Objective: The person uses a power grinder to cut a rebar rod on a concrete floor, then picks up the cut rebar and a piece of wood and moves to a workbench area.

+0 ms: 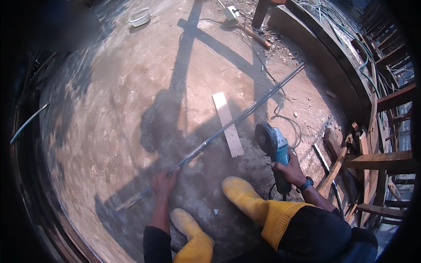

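Observation:
My left hand (pixel 164 182) is closed round long thin metal rods (pixel 206 143), which look like steel rebar. They slant from the lower left up to the far right and cross over a short flat wooden board (pixel 228 127) lying on the ground. In my right hand (pixel 291 169) is a blue angle grinder (pixel 280 151), gripped by its body. Its dark disc (pixel 265 138) faces left, apart from the rods. Whether the disc is spinning cannot be made out.
Yellow rubber boots (pixel 245 195) are on my feet. The grinder's cord (pixel 298 131) loops over the ground on the right. Wooden offcuts (pixel 335 173) and beams (pixel 377 160) crowd the right side. Farther off lie a white basin (pixel 140 17), a hammer (pixel 254 36) and a white socket box (pixel 230 12).

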A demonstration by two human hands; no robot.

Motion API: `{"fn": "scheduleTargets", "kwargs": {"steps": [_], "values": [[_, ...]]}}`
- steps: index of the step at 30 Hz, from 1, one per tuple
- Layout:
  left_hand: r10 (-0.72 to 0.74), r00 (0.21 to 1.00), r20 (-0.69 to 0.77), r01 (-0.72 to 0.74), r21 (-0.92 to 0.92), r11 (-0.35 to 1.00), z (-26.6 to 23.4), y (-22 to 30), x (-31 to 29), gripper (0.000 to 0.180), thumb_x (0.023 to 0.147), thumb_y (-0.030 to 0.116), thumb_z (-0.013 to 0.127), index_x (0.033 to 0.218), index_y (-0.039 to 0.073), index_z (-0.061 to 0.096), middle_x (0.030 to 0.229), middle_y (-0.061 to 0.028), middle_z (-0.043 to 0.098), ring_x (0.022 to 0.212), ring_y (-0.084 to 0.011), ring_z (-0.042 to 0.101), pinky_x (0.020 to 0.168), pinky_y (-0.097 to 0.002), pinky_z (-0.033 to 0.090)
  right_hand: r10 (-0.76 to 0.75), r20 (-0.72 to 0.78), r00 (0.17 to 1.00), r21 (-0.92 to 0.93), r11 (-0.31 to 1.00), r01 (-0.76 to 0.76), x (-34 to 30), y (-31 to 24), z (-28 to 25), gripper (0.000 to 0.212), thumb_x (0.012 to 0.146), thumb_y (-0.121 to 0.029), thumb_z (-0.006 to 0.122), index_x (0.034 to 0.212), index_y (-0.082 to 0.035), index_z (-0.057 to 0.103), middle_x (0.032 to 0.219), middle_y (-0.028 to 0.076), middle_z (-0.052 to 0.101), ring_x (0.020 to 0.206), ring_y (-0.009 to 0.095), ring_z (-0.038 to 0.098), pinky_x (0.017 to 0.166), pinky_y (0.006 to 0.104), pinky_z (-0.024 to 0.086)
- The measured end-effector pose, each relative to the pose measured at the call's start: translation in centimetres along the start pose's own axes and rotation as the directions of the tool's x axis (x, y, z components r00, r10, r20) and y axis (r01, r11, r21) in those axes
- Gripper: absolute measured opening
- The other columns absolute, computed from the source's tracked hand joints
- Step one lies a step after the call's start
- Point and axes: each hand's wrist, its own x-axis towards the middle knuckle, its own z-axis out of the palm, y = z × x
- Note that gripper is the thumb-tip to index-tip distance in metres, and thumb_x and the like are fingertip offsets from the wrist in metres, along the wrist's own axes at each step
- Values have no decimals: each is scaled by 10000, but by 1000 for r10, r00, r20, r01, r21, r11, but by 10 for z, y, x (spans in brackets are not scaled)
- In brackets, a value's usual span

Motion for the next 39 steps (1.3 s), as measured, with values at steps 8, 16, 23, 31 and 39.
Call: {"fn": "scheduleTargets", "kwargs": {"steps": [8,16,23,31,39], "values": [[-4,985,171,33,-167,985,-20,7,5,590,828,669,603,791,86,689,700,-127,670,713,-359,670,657,-480,497,54,49,997,186,980,-62,0,11,11,431,822,-114,695,1183,-24,479,915,84,625,714,160,639,624,299,534],[106,990,-95,-127,-253,959,-13,-5,-6,486,818,562,674,788,78,640,738,-124,632,752,-356,631,677,-478,468,54,41,998,199,978,-61,-7,15,14,433,841,-183,676,1197,-33,481,914,75,602,720,178,641,627,315,541],[121,971,-206,-155,-161,975,4,16,-10,415,861,478,664,1016,96,614,1008,-79,595,935,-291,541,826,-455,418,40,46,998,136,990,-46,2,3,10,458,780,-146,712,1165,-2,508,923,66,618,737,153,625,641,296,530],[-110,982,153,174,-515,839,15,228,-28,675,725,410,810,1170,-2,513,1103,-189,581,1080,-357,562,917,-461,446,15,-11,1000,175,984,-12,-1,-2,2,501,768,-175,749,1175,5,518,953,76,628,803,148,635,716,303,534],[-111,956,273,247,-536,807,30,266,-4,655,703,302,791,1156,-58,484,1149,-244,544,1086,-407,566,922,-482,477,5,-13,1000,199,980,-2,-6,-5,4,531,767,-197,759,1197,4,523,987,83,638,839,157,639,753,317,535]]}}
